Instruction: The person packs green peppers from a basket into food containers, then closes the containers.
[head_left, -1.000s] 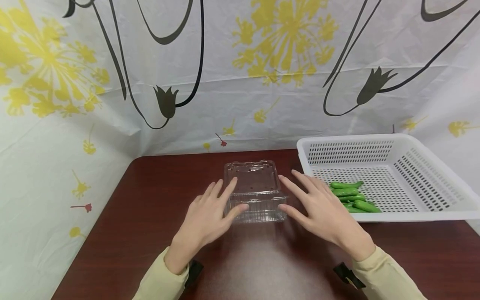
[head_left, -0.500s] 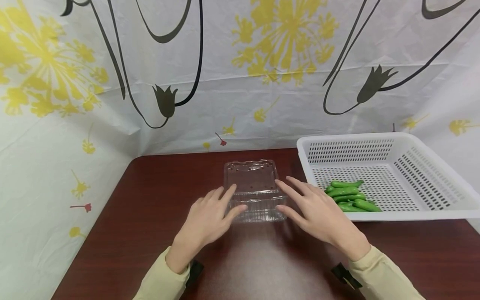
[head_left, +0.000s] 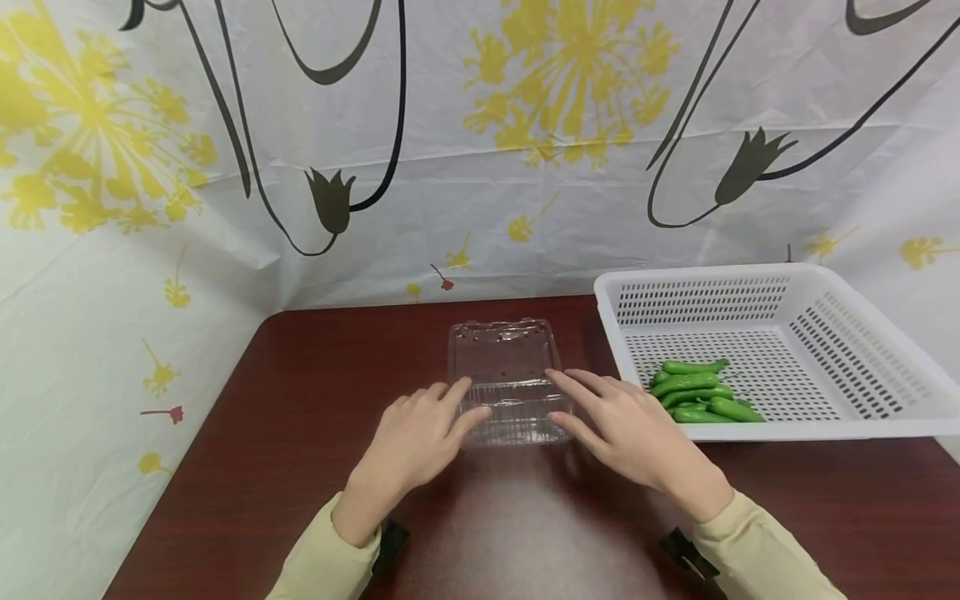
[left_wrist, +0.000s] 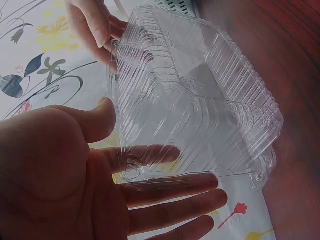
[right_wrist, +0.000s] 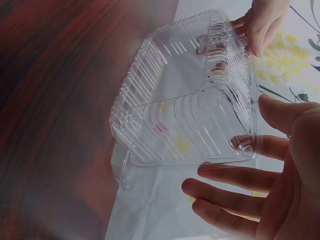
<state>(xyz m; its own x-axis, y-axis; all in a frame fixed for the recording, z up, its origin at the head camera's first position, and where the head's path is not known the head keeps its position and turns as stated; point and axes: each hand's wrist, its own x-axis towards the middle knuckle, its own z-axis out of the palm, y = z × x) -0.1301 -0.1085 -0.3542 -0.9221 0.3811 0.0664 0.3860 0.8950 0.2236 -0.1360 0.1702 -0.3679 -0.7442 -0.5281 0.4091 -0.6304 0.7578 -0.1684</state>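
Observation:
A clear plastic clamshell box (head_left: 517,417) rests on the table in front of me, its perforated lid (head_left: 501,354) laid open toward the back. At its left side is my left hand (head_left: 412,437), and at its right side my right hand (head_left: 637,433). Fingers on both hands are extended and spread, curled round nothing. The left wrist view has the left thumb right at the rim of the box (left_wrist: 200,115), with the index finger showing through the plastic. In the right wrist view the right thumb and fingertips lie close to the opposite edge of the box (right_wrist: 175,125).
A white perforated basket (head_left: 750,431) stands on the right of the dark red-brown table (head_left: 337,375). Several green chili peppers (head_left: 690,383) lie in its near left corner. A patterned white sheet (head_left: 525,242) hangs behind and at the sides.
Both hands have closed in on the box; the right hand has moved left and slightly lower, the left only a little. The box, basket and peppers have stayed put.

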